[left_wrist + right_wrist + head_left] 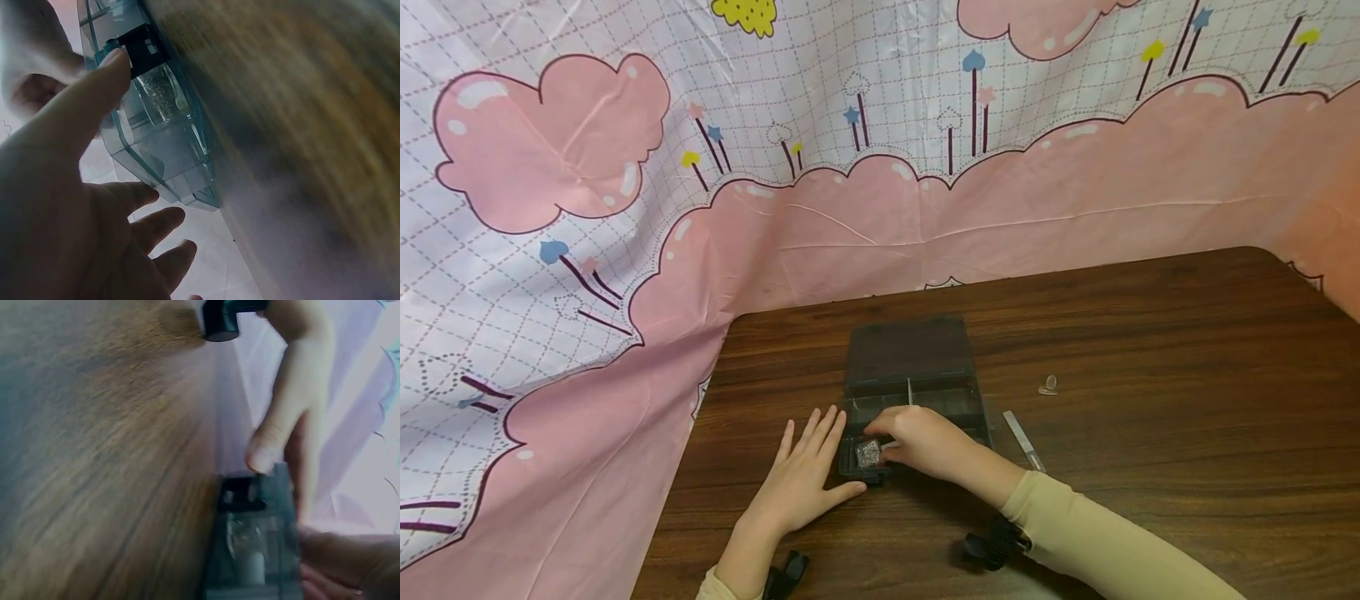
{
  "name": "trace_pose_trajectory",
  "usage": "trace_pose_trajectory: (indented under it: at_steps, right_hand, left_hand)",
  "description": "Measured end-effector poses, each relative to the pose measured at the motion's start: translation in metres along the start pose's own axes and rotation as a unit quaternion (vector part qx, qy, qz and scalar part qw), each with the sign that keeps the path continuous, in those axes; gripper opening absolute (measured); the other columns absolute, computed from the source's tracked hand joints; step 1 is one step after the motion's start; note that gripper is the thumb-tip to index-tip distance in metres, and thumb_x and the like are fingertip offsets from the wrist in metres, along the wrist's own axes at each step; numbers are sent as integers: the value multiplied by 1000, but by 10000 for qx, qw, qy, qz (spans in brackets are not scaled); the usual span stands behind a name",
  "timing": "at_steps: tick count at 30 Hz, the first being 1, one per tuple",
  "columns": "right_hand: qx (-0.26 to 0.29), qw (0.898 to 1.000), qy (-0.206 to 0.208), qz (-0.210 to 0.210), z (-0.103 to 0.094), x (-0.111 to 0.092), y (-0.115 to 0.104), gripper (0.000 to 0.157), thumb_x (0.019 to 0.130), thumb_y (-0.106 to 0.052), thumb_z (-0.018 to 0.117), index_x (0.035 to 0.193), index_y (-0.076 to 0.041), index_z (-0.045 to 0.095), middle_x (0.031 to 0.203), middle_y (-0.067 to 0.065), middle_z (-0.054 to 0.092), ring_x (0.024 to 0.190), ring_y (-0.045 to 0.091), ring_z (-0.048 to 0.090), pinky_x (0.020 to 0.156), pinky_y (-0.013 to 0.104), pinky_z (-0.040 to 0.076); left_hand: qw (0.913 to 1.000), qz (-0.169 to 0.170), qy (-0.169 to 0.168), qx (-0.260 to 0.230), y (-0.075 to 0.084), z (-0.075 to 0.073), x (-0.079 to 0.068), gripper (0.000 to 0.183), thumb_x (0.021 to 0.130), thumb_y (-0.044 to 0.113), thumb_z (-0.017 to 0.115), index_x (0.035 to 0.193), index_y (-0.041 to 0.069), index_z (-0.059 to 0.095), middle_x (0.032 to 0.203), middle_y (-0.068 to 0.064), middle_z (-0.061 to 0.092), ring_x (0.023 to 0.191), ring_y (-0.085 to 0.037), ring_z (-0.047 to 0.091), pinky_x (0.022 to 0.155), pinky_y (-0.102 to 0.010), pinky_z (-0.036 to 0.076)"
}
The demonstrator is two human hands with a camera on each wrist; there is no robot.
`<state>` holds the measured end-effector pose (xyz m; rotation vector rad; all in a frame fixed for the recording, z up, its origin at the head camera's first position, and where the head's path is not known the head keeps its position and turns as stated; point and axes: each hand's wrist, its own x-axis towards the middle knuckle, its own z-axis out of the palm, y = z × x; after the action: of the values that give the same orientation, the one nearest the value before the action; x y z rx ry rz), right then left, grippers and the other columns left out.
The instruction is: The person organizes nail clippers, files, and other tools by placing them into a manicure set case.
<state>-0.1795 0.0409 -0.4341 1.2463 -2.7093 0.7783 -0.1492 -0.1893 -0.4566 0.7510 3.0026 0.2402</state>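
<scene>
A smoky see-through compartment box (pixel 910 354) lies on the table with its hinged lid laid back. My left hand (pixel 805 479) is spread at its near left corner, fingers straight; in the left wrist view the thumb (pixel 103 81) rests by the black latch (pixel 147 49). Bent over the front compartments is my right hand (pixel 928 442), its thumb and fingers beside a small clear packet with silvery glittery contents (pixel 868 453). A short white piece (pixel 252 569) shows through the box wall in the right wrist view. I cannot tell whether the right fingertips pinch anything.
To the right of the box lies a slim pale strip, like a nail file (pixel 1022 439). Farther back are small clear oval pieces (pixel 1049 384). A patterned pink and white curtain (pixel 850 217) hangs behind the wooden table (pixel 1150 358).
</scene>
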Motion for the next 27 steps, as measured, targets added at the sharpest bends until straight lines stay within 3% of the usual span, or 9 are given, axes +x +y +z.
trace_pose_trajectory:
  at_steps: [4, 8, 15, 23, 27]
  right_hand:
    - [646, 9956, 644, -193, -14, -13, 10, 34, 80, -13, 77, 112, -3, 69, 107, 6, 68, 89, 17, 66, 75, 24, 55]
    - [1294, 9844, 1188, -88, -31, -28, 26, 32, 79, -11, 78, 109, -6, 69, 102, 5, 69, 85, 18, 67, 73, 31, 56]
    - [1358, 9638, 2274, 306, -55, -57, 60, 26, 75, -8, 80, 100, -10, 72, 94, 2, 70, 81, 11, 66, 69, 32, 57]
    - [1170, 9548, 2414, 1281, -73, -96, 103, 21, 82, -11, 76, 102, -10, 72, 97, 3, 71, 84, 17, 67, 72, 37, 57]
    - [1130, 9498, 2412, 1641, -77, -114, 129, 22, 84, -9, 74, 106, -6, 70, 100, 8, 71, 86, 26, 68, 70, 28, 57]
  left_hand:
    - [10000, -8, 0, 6, 0, 0, 0, 99, 84, 71, 51, 155, 12, 14, 159, -8, 13, 145, -26, 7, 113, -57, 3]
    - [10000, -40, -10, 37, 0, 0, 0, 99, 84, 72, 50, 155, 14, 14, 159, -7, 13, 145, -23, 3, 113, -57, 4]
    - [9999, -120, -104, 24, 0, 0, 0, 99, 83, 72, 49, 155, 15, 12, 160, -3, 6, 145, -20, -1, 113, -55, -1]
    - [9997, -139, -158, 84, 2, 0, 0, 99, 84, 74, 45, 155, 17, 7, 160, -1, 3, 145, -20, -3, 114, -55, -1]
    - [9997, -146, -176, 56, 2, -1, 0, 99, 84, 74, 45, 155, 19, 5, 160, 0, 2, 145, -20, -3, 114, -54, -2]
